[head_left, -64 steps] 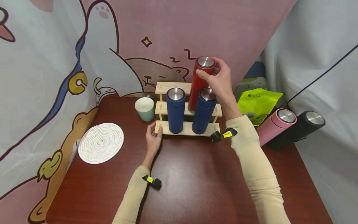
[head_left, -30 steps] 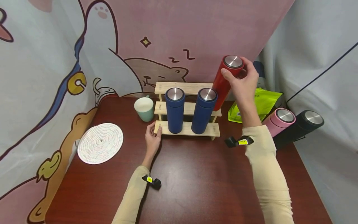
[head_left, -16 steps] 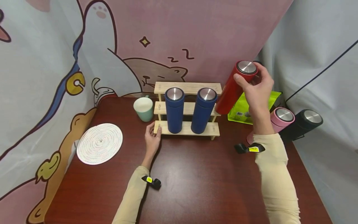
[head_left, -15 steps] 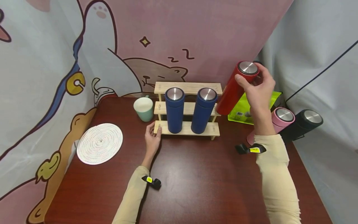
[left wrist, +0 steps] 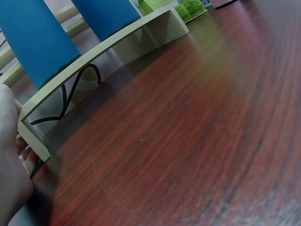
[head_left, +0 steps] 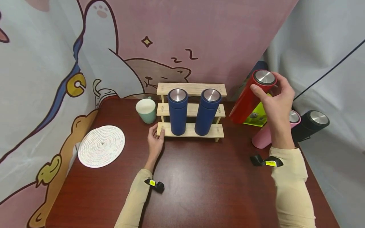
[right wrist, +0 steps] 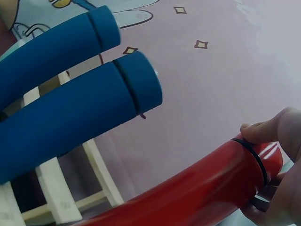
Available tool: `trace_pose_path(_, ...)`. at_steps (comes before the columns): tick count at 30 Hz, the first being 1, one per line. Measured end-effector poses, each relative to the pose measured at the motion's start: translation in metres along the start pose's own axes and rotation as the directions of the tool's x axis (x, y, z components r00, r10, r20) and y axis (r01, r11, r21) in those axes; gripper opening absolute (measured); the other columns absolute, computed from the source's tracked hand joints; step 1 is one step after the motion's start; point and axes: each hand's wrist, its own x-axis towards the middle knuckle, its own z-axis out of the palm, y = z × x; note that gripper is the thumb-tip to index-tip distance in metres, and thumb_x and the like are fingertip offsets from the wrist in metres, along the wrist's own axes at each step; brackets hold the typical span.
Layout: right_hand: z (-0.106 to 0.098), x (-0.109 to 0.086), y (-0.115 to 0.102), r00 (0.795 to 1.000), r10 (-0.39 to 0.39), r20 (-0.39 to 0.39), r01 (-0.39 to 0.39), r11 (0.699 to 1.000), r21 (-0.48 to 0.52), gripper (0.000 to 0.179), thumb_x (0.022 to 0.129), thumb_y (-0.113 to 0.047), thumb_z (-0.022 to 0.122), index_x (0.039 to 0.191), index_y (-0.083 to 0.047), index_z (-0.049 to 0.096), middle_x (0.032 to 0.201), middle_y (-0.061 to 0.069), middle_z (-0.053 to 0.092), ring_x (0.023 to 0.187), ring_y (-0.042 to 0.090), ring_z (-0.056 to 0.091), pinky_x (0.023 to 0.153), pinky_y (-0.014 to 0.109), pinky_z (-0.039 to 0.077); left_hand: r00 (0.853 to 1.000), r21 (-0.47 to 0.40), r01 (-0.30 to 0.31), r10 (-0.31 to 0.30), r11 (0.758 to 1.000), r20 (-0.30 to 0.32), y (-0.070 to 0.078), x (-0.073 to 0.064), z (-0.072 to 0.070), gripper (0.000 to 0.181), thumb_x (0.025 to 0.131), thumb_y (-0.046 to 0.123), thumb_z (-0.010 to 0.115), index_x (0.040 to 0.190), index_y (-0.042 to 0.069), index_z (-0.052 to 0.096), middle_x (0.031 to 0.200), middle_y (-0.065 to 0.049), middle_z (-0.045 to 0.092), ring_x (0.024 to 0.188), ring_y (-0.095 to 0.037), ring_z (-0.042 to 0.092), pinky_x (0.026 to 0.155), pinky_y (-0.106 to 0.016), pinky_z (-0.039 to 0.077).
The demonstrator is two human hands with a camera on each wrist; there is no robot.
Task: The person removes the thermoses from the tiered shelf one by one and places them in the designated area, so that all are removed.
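Note:
My right hand [head_left: 278, 98] grips a red thermos bottle [head_left: 248, 99] near its steel-topped lid, to the right of a three-tier wooden rack [head_left: 191, 89]. In the right wrist view, the thumb and fingers go round the red thermos [right wrist: 202, 188] at its lid seam. The left hand [head_left: 155, 142] pinches the left end of the rack's lowest tier, its thumb on top; in the left wrist view part of that hand [left wrist: 11, 165] shows at the rack's end. Two blue thermos bottles, a left one [head_left: 178, 114] and a right one [head_left: 206, 115], stand upright on the lowest tier.
A mint mug [head_left: 146, 110] stands left of the rack, and a round white woven mat [head_left: 101, 146] lies farther left. At the right are a pink thermos [head_left: 260, 137], a black thermos [head_left: 309, 126] and a bright green pouch [head_left: 258, 115], partly hidden. Curtains enclose the dark red table [head_left: 194, 180].
My right hand has carried the red thermos off the rack, to the right and then nearer to me. The left hand stays on the rack's end.

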Motion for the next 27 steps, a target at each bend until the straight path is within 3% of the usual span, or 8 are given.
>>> trace_pose_path(4, -0.005, -0.003, 0.007, 1.000, -0.010, 0.002, 0.010, 0.996, -0.093, 0.061, 0.088, -0.026, 0.080, 0.143, -0.024, 0.056, 0.136, -0.001, 0.061, 0.122, 0.012, 0.060, 0.108, 0.027, 0.047, 1.000, 0.005, -0.011, 0.011, 1.000, -0.002, 0.000, 0.001, 0.000, 0.044, 0.095, -0.002, 0.065, 0.135, -0.013, 0.052, 0.124, -0.033, 0.062, 0.109, -0.037, 0.061, 0.084, -0.034, 0.050)
trace_pose_path(11, -0.018, -0.007, 0.023, 0.999, -0.032, -0.001, 0.031, 0.987, -0.157, 0.059, 0.087, -0.022, 0.081, 0.141, -0.021, 0.058, 0.133, 0.001, 0.064, 0.114, 0.007, 0.065, 0.103, 0.025, 0.050, 1.000, 0.010, -0.010, 0.010, 1.000, -0.006, -0.002, 0.001, 0.000, 0.044, 0.095, -0.001, 0.066, 0.135, -0.013, 0.052, 0.123, -0.033, 0.062, 0.108, -0.035, 0.062, 0.083, -0.030, 0.051)
trace_pose_path(16, -0.026, -0.011, 0.033, 1.000, -0.008, 0.000, 0.008, 0.974, -0.227, 0.061, 0.086, -0.023, 0.081, 0.142, -0.022, 0.058, 0.133, 0.001, 0.065, 0.112, 0.004, 0.065, 0.099, 0.020, 0.051, 1.000, 0.005, 0.000, 0.000, 1.000, -0.008, -0.001, 0.001, 0.000, 0.044, 0.095, -0.001, 0.066, 0.135, -0.013, 0.052, 0.123, -0.032, 0.062, 0.108, -0.032, 0.062, 0.082, -0.024, 0.051)
trace_pose_path(27, -0.032, -0.023, 0.060, 1.000, 0.010, 0.002, -0.009, 0.959, -0.285, 0.066, 0.087, -0.024, 0.082, 0.146, -0.020, 0.054, 0.137, 0.007, 0.064, 0.111, 0.002, 0.065, 0.094, 0.017, 0.051, 1.000, -0.001, 0.008, -0.008, 1.000, -0.011, 0.002, 0.000, 0.001, 0.044, 0.095, -0.002, 0.065, 0.135, -0.013, 0.052, 0.126, -0.033, 0.062, 0.111, -0.036, 0.061, 0.080, -0.019, 0.050)
